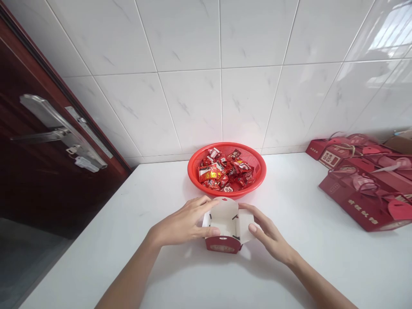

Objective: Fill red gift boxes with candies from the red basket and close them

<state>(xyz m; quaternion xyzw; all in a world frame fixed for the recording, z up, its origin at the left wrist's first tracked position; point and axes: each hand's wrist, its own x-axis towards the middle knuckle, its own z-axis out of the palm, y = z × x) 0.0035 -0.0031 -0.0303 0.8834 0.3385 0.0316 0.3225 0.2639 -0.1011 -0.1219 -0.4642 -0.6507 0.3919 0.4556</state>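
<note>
On a white table (pixel 106 240), I steady an open red box (pixel 223 244) just in front of the basket (pixel 192 172), my left hand (pixel 189 219) gripping its left side, my right hand (pixel 268 231) at the raised flap (pixel 246 225) on its right. Wrapped sweets (pixel 222 169) fill the basket; red cartons (pixel 363 193) sit well to its right, the tiled wall (pixel 189 107) behind it.
</note>
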